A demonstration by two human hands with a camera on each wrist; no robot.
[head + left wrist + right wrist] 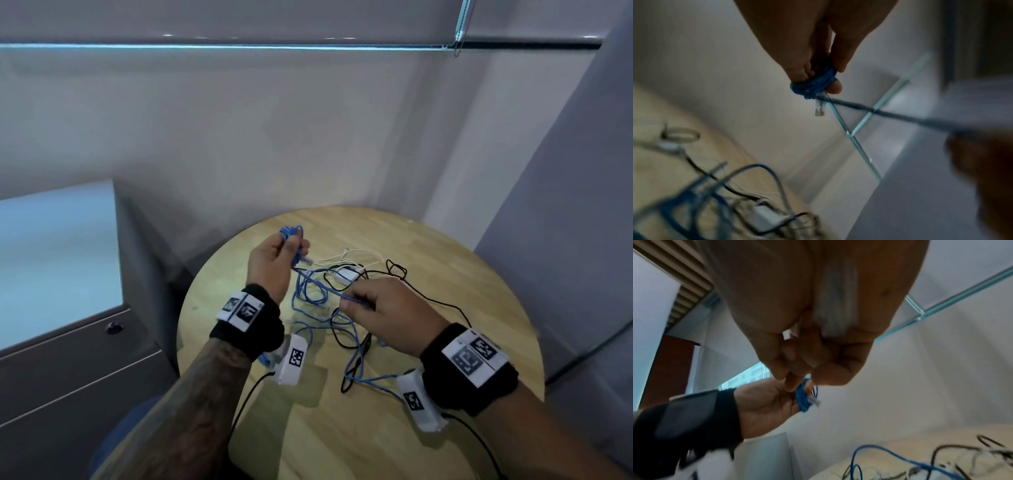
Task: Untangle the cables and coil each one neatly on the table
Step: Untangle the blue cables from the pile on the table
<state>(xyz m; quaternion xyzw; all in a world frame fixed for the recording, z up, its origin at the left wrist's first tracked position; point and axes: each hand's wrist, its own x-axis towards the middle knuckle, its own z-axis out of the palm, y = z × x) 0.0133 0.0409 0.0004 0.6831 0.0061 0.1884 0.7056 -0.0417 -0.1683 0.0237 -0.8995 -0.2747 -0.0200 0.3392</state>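
Observation:
My left hand (pixel 274 260) is raised over the round wooden table (pixel 445 246) and holds a small coil of the blue cable (pixel 290 234) wound round its fingers; a clear plug (pixel 819 108) hangs from the coil (pixel 813 84). A taut blue strand runs from there to my right hand (pixel 373 308), which pinches it between thumb and fingers. The rest of the blue cable (pixel 322 318) lies in loose loops on the table, tangled with a black cable (pixel 397 270) and a white cable with a white adapter (pixel 349 274). In the right wrist view the left hand's coil (pixel 803 399) shows.
A grey cabinet (pixel 68 342) with a lock stands left of the table. Walls close in behind and to the right. Black leads from the wrist cameras trail over the table's near edge (pixel 253 387).

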